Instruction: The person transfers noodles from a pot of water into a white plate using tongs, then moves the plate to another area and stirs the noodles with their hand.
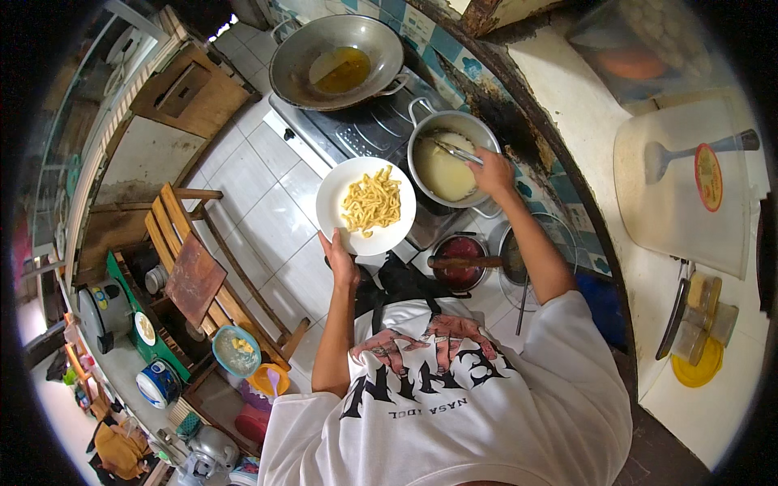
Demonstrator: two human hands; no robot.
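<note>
My left hand (341,260) grips the lower rim of a white plate (328,200). A heap of thin yellow noodle-like strips (374,201) lies on the plate, beside the pot and level with the stove's front edge. In my right hand (491,173) are metal tongs (456,150), their tips down inside a metal pot (419,164) on the stove. Pale yellowish liquid (442,176) fills the lower part of the pot. Whether the tongs hold anything is hard to see.
A large wok (292,73) with brown oil sits on the other burner of the gas stove (371,127). Near my body stands a pan of red contents (453,249), a wooden handle across it. A wooden bench (234,310) is at left, a clear bin (674,182) at right.
</note>
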